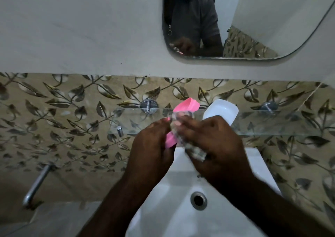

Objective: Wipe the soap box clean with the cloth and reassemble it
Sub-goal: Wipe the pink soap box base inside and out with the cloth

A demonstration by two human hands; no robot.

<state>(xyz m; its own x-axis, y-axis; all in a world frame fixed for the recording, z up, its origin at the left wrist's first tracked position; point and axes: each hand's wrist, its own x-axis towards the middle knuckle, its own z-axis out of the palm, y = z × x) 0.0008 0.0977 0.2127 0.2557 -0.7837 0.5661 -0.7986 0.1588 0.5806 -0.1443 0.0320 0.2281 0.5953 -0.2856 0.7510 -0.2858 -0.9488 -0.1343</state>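
Note:
My left hand grips a pink soap box part, held tilted above the sink with its upper end pointing up and to the right. My right hand presses a pale checked cloth against that pink part; the cloth's loose end hangs out below my palm. A white soap box part lies on the glass shelf just behind my right hand, partly hidden by it.
A white sink with a round drain lies below my arms. Chrome shelf mounts sit on the leaf-patterned tiles. A chrome tap sticks out at the lower left. A mirror hangs above.

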